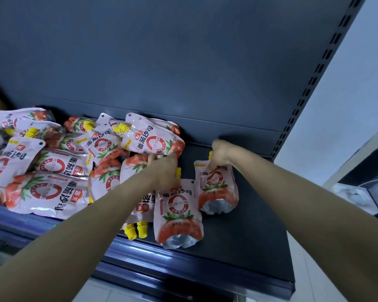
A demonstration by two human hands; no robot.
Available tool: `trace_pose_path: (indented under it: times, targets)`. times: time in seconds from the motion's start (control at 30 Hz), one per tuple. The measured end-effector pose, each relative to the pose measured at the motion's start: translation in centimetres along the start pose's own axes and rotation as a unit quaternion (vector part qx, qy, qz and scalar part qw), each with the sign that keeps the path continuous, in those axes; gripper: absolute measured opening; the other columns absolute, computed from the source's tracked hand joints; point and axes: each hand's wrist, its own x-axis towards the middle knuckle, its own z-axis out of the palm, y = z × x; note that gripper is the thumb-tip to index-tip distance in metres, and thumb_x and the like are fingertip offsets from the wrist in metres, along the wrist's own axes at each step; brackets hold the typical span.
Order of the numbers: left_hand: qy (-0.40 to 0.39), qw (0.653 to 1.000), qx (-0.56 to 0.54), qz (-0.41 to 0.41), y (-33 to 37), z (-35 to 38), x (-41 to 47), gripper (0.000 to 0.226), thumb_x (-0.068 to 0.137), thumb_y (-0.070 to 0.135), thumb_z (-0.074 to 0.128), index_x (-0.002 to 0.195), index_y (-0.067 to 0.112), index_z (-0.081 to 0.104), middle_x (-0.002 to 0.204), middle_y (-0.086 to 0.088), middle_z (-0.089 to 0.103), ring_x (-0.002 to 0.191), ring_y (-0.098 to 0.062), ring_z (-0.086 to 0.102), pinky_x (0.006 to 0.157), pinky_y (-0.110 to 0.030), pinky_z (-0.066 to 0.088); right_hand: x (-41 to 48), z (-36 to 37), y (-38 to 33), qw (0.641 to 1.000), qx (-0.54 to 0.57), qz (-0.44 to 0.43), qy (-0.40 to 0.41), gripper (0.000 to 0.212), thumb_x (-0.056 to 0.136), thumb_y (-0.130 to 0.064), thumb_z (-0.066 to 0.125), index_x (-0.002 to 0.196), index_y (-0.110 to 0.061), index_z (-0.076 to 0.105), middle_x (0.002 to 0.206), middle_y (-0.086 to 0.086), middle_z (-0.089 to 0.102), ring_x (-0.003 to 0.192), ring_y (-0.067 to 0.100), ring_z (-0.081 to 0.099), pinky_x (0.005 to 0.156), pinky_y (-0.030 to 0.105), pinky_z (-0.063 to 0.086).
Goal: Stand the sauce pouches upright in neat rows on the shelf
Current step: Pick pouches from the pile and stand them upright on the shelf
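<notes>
Several white-and-red tomato sauce pouches with yellow caps lie in a loose heap [52, 171] on the left half of the dark shelf [249, 236]. My right hand [222, 152] grips the top of one pouch [218, 192], which stands upright toward the right. My left hand [164, 171] is closed on the top of a second pouch [178, 214], upright just left of the first and nearer the front edge. Two yellow caps [135, 231] of flat pouches stick out under my left forearm.
The shelf's back panel [183, 62] rises behind the pouches. A slotted upright [310, 88] bounds the shelf on the right. Bare shelf surface lies right of the standing pouches. The blue front lip [183, 262] runs along the near edge. White wrapped goods [354, 197] sit at far right.
</notes>
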Motion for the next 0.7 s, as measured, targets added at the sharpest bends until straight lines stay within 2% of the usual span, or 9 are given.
trace_pose_path:
  times: [0.1,0.17,0.23,0.3,0.4,0.5,0.57,0.63,0.7]
  targets:
    - [0.013,0.999,-0.016,0.042,0.9,-0.1,-0.3,0.039,0.084,0.015,0.055,0.118,0.005,0.038,0.094,-0.007,0.056,0.111,-0.029,0.05,0.103,-0.037,0.026,-0.7,-0.6,0.5,1.0,-0.016,0.024,-0.002,0.024,0.08,-0.024,0.074,0.091,-0.005,0.063,0.092,0.006,0.057,0.086,0.018,0.052,0.073,0.026,0.044]
    - [0.009,0.996,-0.061,0.057,1.1,-0.4,-0.5,0.031,0.084,0.014,0.056,0.109,0.009,0.04,0.086,-0.003,0.051,0.093,-0.025,0.053,0.086,-0.034,0.035,-1.2,-1.2,0.8,0.999,-0.009,0.042,0.019,0.025,0.08,-0.023,0.074,0.072,-0.007,0.056,0.072,0.002,0.054,0.077,0.016,0.054,0.065,0.023,0.043]
    - [0.012,0.991,-0.119,0.059,1.2,-0.9,-0.4,0.027,0.083,0.012,0.058,0.105,0.012,0.041,0.085,-0.003,0.052,0.086,-0.024,0.054,0.073,-0.033,0.042,-2.0,-2.3,1.4,0.997,0.018,0.057,0.041,0.034,0.078,-0.017,0.073,0.06,-0.009,0.046,0.061,0.001,0.046,0.059,0.016,0.05,0.051,0.022,0.039]
    - [0.034,0.985,-0.157,0.069,1.4,-1.8,-0.1,0.026,0.083,0.012,0.058,0.102,0.014,0.042,0.088,-0.004,0.054,0.083,-0.021,0.055,0.068,-0.031,0.043,-2.9,-3.8,2.1,0.995,0.043,0.053,0.072,0.036,0.079,-0.015,0.072,0.057,-0.01,0.044,0.06,0.001,0.045,0.057,0.017,0.047,0.045,0.023,0.034]
    - [0.037,0.976,-0.194,0.094,2.2,-3.7,-0.2,0.022,0.084,0.019,0.062,0.103,0.016,0.051,0.092,-0.003,0.06,0.084,-0.017,0.058,0.067,-0.027,0.045,-4.5,-6.0,3.6,0.981,0.116,0.037,0.152,0.02,0.077,-0.011,0.077,0.072,-0.005,0.059,0.074,0.005,0.056,0.077,0.02,0.054,0.061,0.026,0.046]
    - [0.012,0.96,-0.25,0.129,3.2,-5.1,-0.7,0.008,0.083,0.016,0.065,0.077,0.013,0.06,0.074,-0.003,0.063,0.069,-0.016,0.06,0.061,-0.026,0.044,-4.9,-7.1,5.0,0.962,0.14,0.035,0.232,0.015,0.077,-0.005,0.076,0.088,-0.001,0.066,0.084,0.007,0.06,0.078,0.02,0.056,0.069,0.027,0.045]
    - [0.008,0.948,-0.287,0.138,3.8,-5.9,-1.0,0.011,0.081,0.012,0.067,0.072,0.011,0.061,0.069,-0.004,0.063,0.063,-0.016,0.059,0.059,-0.025,0.045,-4.9,-7.3,5.5,0.95,0.147,0.035,0.272,0.008,0.078,-0.001,0.069,0.075,-0.004,0.063,0.079,0.007,0.059,0.074,0.021,0.054,0.065,0.027,0.043]
    - [0.018,0.935,-0.324,0.146,4.4,-6.5,-1.4,0.004,0.081,0.01,0.068,0.078,0.008,0.066,0.073,-0.004,0.065,0.063,-0.013,0.059,0.06,-0.021,0.046,-4.8,-7.2,5.8,0.944,0.154,0.04,0.291,0.026,0.079,0.0,0.066,0.061,-0.011,0.051,0.076,0.008,0.058,0.072,0.023,0.055,0.066,0.03,0.046]
    - [0.039,0.922,-0.353,0.15,4.9,-7.0,-1.5,0.004,0.079,0.008,0.07,0.079,0.007,0.067,0.075,-0.003,0.065,0.066,-0.011,0.057,0.064,-0.019,0.045,-5.1,-7.2,5.8,0.942,0.151,0.037,0.296,0.018,0.08,-0.002,0.067,0.067,-0.009,0.055,0.081,0.012,0.064,0.078,0.027,0.062,0.073,0.035,0.053]
